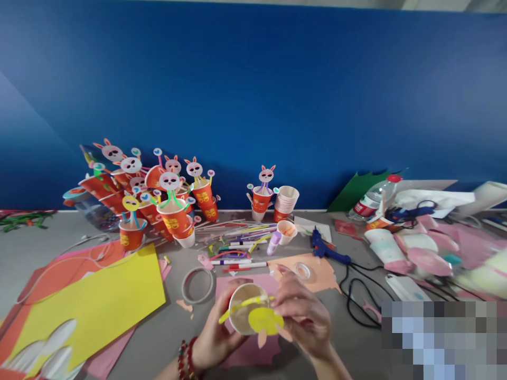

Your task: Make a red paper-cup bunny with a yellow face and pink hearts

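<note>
My left hand (216, 338) is wrapped round a paper cup (240, 317), its open mouth tipped toward me. Across that mouth lies a yellow fuzzy pipe cleaner (249, 302), one end sticking out past the rim at left. In front of the cup's lower right rim is a round yellow paper rabbit head (264, 321) with peach ears pointing down. The fingers of my right hand (304, 316) close at its right edge, beside the pipe cleaner's right end. Under both hands lies pink paper (253, 353).
Red cups with rabbit faces (170, 216) crowd the back left; a cup stack (285, 203) stands at the back. Markers (233, 262), a tape roll (198, 285), a glue stick (273, 243) and a corded glue gun (327, 248) lie around. Yellow paper (99, 301) covers the left.
</note>
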{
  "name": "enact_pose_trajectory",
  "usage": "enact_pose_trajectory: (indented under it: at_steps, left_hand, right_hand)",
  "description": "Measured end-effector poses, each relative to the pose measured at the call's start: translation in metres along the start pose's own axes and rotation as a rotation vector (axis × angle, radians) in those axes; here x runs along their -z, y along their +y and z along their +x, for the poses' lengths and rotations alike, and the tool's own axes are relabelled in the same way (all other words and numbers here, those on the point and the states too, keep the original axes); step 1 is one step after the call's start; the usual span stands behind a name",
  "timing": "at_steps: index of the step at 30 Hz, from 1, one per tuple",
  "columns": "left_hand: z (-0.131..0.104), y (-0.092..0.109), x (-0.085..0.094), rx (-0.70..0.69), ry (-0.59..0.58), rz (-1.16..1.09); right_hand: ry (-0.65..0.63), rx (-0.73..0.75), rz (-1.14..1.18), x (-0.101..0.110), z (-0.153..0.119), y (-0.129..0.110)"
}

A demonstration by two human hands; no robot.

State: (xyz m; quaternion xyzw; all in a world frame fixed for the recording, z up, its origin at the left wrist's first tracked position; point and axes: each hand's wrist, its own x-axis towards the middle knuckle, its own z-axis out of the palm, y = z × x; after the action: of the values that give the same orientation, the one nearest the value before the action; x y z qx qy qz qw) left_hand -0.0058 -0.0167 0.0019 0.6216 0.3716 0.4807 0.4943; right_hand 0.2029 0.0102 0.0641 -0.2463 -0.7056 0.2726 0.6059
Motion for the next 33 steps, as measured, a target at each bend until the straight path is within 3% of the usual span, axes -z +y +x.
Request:
enact_pose_trajectory:
  at_steps: [6,12,16,21,26,29,33]
  left_hand:
    - [0.002,0.002,0.006,-0.106,-0.058,0.011]
    - [0.004,0.002,0.007,-0.06,-0.016,0.018]
    - [0.004,0.002,0.007,-0.087,-0.056,0.03]
    - [0.002,-0.005,0.005,-0.05,-0.056,0.06]
    - [-0.001,-0.012,0.002,0.072,0.034,0.061]
    - [0.001,-0.009,-0.001,0.12,0.06,0.034]
    - [0.008,0.001,-0.004,0.143,0.009,0.02]
  right_hand:
    - [-0.052,0.045,-0.053,-0.001,0.002,-0.003]
    - [-0.043,-0.043,-0.049,0.001,-0.003,0.003]
    - [-0.07,-0.079,-0.018,-0.001,-0.002,0.003]
    - [0.003,-0.217,0.109,-0.008,0.0,0.001]
    - [0.138,-0.447,0.182,-0.012,-0.002,0.005]
    - [0.213,-0.623,0.289,-0.014,-0.004,0.012]
    - [0.327,-0.725,0.499,-0.014,-0.005,0.02]
